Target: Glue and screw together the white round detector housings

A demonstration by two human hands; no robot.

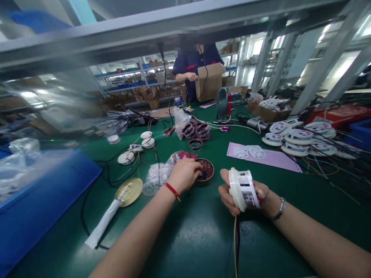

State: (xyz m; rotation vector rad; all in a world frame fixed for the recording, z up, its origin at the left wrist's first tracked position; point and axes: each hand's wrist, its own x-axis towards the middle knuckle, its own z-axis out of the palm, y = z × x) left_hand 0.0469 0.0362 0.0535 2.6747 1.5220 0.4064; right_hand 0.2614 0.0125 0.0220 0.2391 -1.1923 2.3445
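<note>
My left hand (186,173) reaches into a small round brown dish (212,175) of small dark parts. Its fingers are drawn together, and what they pinch, if anything, is hidden. In my right hand (262,191) is a white round plastic housing (245,188), tilted on its side, with fingers wrapped round it. Several coloured wires (236,243) hang from it towards the table's front. Beside my left wrist lies a clear plastic bag (158,175) of small pieces, with a bag of red parts (181,155) behind it.
A blue bin (46,208) stands at the left, near a gold lid holding paste (133,193) and a white-wrapped handle (104,224). Dark rings (195,144) sit mid-table. White discs (301,137) with wires pile up right, beyond a pink sheet (274,160). A person (189,67) holds cardboard opposite.
</note>
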